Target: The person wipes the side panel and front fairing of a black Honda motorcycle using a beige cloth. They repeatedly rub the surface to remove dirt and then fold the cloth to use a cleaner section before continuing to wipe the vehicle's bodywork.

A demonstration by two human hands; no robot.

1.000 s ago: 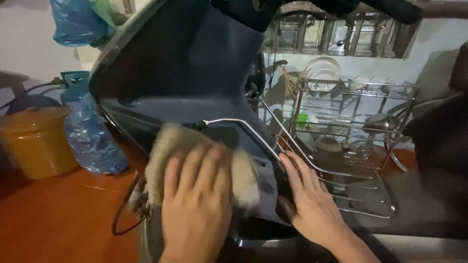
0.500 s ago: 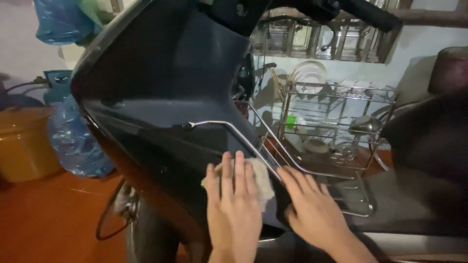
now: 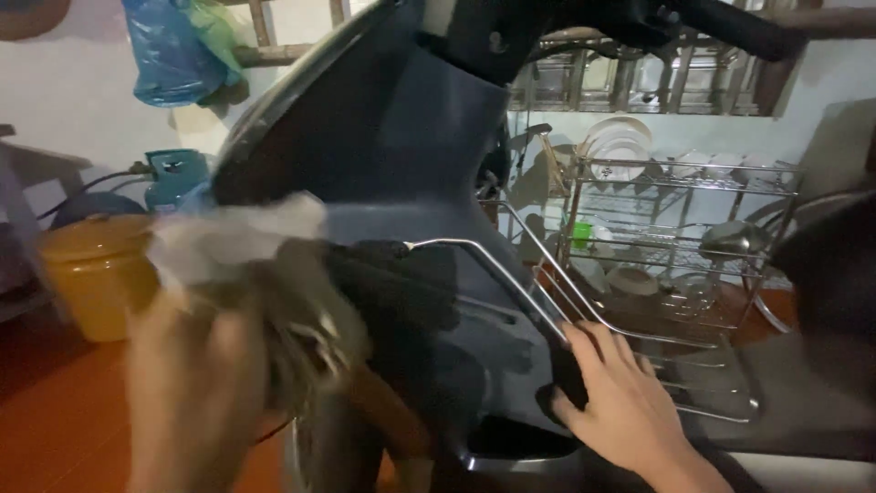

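Left hand point(image 3: 196, 383), blurry, holds a pale rag point(image 3: 233, 242) against the dark scooter panel point(image 3: 411, 155), fingers unclear. Right hand point(image 3: 620, 406) rests spread flat beside the metal rail point(image 3: 511, 283).

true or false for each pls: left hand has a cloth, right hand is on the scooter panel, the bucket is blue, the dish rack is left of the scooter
1. The left hand holds a cloth. True, though it is blurred.
2. The right hand rests on the scooter panel. True, at its lower edge, beside the metal rack bar.
3. The bucket is blue. False: it is yellow.
4. The dish rack stands left of the scooter. False: it is on the right.
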